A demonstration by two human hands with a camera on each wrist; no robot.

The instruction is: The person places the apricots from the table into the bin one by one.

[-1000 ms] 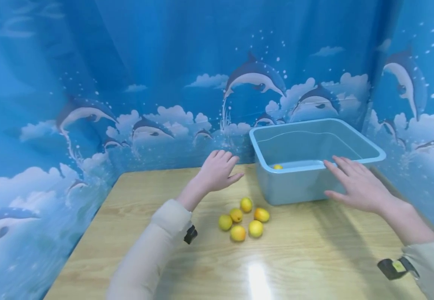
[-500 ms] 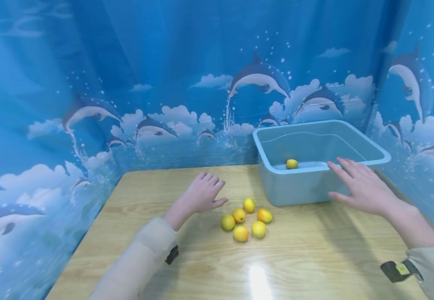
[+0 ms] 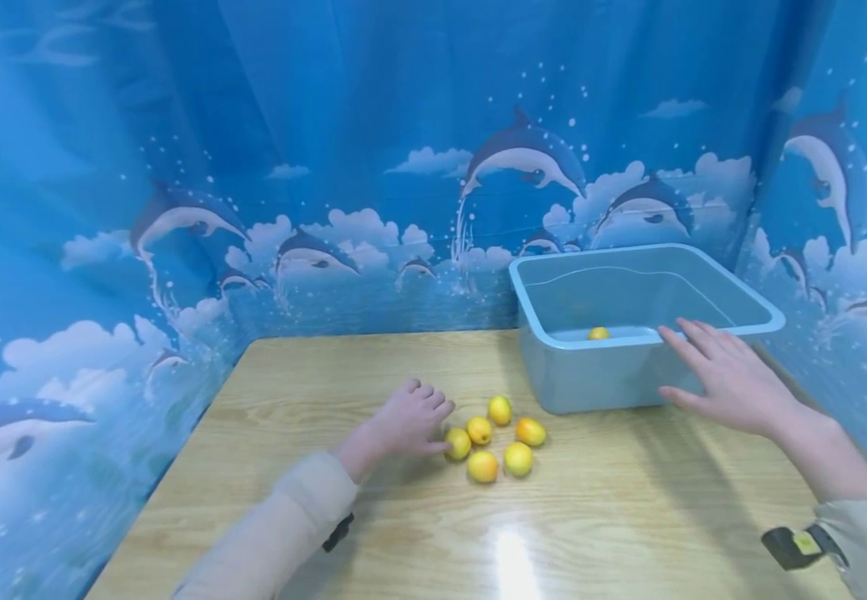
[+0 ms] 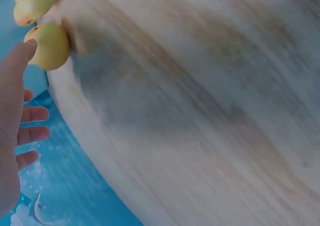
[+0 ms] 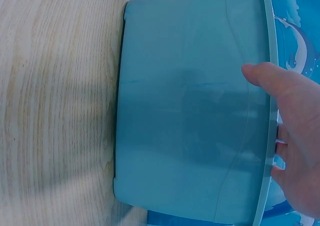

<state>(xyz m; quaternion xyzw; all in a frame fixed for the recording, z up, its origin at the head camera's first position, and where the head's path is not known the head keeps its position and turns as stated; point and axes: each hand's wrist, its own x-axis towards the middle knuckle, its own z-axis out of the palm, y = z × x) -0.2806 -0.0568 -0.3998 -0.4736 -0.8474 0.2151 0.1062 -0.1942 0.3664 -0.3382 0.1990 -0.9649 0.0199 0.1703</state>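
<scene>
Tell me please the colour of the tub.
Light greyish blue; the head view shows the tub best.

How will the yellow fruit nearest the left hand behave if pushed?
The fruit looks nearly round, so it would probably roll on the flat table. Its skin seems smooth, so it may slip under the fingers. A neighbouring fruit sits close by, so a push might move both.

A blue dolphin-print curtain (image 3: 343, 142) hangs behind a wooden table (image 3: 418, 533).
</scene>
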